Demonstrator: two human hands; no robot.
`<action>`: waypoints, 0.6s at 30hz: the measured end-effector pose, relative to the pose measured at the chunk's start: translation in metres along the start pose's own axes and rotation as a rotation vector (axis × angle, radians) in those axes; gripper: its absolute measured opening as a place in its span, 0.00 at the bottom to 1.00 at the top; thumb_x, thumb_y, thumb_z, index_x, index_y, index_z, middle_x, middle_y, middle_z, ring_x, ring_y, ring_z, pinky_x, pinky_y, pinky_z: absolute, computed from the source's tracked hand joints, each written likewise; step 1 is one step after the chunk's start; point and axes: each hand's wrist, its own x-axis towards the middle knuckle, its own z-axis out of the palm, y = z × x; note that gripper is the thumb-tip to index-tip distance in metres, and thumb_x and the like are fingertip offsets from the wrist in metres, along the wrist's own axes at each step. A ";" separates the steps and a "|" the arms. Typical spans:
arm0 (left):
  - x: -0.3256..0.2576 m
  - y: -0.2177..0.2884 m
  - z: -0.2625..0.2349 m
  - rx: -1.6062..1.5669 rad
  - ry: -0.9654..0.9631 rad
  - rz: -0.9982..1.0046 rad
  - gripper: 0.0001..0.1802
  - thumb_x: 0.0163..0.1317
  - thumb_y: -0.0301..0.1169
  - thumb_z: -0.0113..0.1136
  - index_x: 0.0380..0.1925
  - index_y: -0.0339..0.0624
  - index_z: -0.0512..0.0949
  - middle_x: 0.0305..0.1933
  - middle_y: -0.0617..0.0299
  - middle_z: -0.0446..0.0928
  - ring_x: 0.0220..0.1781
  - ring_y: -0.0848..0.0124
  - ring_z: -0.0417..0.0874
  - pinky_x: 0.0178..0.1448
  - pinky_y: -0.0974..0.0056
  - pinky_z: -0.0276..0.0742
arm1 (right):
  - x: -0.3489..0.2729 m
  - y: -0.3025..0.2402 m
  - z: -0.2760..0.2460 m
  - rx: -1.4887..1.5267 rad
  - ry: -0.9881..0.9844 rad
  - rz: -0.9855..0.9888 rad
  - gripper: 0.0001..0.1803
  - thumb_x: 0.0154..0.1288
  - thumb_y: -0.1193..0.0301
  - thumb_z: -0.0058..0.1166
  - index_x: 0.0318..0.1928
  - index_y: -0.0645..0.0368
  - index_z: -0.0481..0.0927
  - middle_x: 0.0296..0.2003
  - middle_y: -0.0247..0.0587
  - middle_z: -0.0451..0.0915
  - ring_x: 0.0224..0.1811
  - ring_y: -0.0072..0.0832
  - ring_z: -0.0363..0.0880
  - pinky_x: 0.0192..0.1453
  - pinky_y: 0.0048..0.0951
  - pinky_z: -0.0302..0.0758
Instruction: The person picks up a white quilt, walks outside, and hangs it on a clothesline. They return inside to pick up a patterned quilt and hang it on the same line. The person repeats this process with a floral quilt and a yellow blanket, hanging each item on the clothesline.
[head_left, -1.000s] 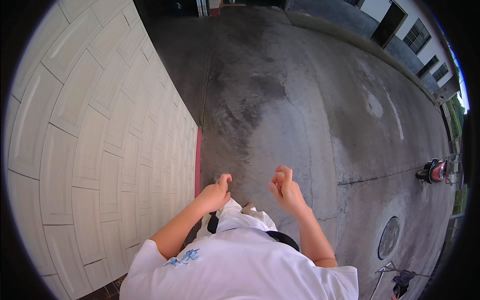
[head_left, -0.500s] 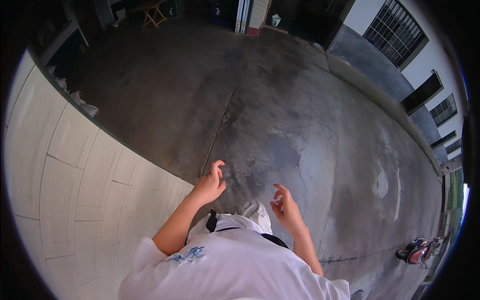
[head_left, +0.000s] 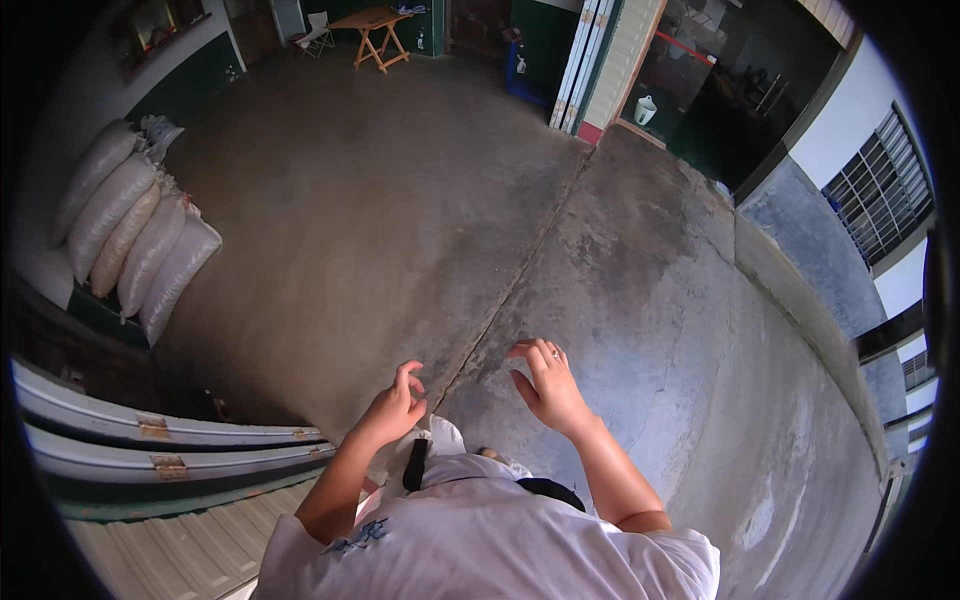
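Both hands hang in front of my body, above the concrete floor (head_left: 400, 200), touching nothing. My left hand (head_left: 395, 408) is empty, its fingers loosely bent and apart from the thumb. To its right and slightly higher, my right hand (head_left: 546, 388) also holds nothing; its fingers curve forward, the thumb stands apart, and a ring shows on one finger. Below them is my white shirt (head_left: 490, 530). A long crack (head_left: 510, 290) in the floor runs away from between the hands.
Filled sacks (head_left: 120, 225) lean in a stack at the left. White folded door panels (head_left: 150, 455) stand at the near left. Farther off are a wooden folding table (head_left: 372, 22), a folding chair (head_left: 315, 36) and a white bucket (head_left: 645, 109) by a doorway. A barred window (head_left: 882, 190) is at right.
My view has moved forward and turned, bringing the sacks, door panels and table into fuller sight. My right hand has risen; the tiled wall at left and the motorbike at right have left view.
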 end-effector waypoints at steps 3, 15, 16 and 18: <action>0.085 -0.038 -0.036 0.009 0.180 -0.057 0.31 0.60 0.22 0.58 0.61 0.43 0.58 0.53 0.51 0.71 0.41 0.60 0.84 0.49 0.56 0.78 | 0.127 0.048 -0.004 -0.066 -0.007 -0.195 0.28 0.39 0.91 0.48 0.44 0.54 0.76 0.56 0.46 0.65 0.64 0.50 0.61 0.63 0.51 0.66; 0.529 -0.020 -0.199 0.215 0.346 0.217 0.22 0.52 0.20 0.59 0.47 0.53 0.75 0.58 0.54 0.63 0.65 0.48 0.60 0.67 0.46 0.61 | 0.451 0.283 -0.052 0.218 -0.046 0.085 0.20 0.59 0.87 0.49 0.52 0.61 0.71 0.44 0.47 0.78 0.43 0.39 0.83 0.46 0.34 0.79; 0.575 -0.013 -0.205 0.188 0.275 0.278 0.21 0.52 0.21 0.60 0.47 0.53 0.75 0.59 0.54 0.63 0.67 0.48 0.60 0.69 0.45 0.60 | 0.470 0.307 -0.059 0.181 -0.014 0.144 0.20 0.59 0.87 0.50 0.52 0.61 0.72 0.42 0.46 0.80 0.43 0.39 0.83 0.47 0.34 0.79; 0.657 -0.011 -0.215 0.217 0.227 0.426 0.21 0.53 0.22 0.62 0.48 0.54 0.76 0.60 0.54 0.64 0.69 0.49 0.60 0.70 0.45 0.61 | 0.511 0.359 -0.065 0.128 0.018 0.227 0.19 0.60 0.86 0.51 0.52 0.61 0.72 0.41 0.45 0.81 0.42 0.38 0.84 0.46 0.35 0.79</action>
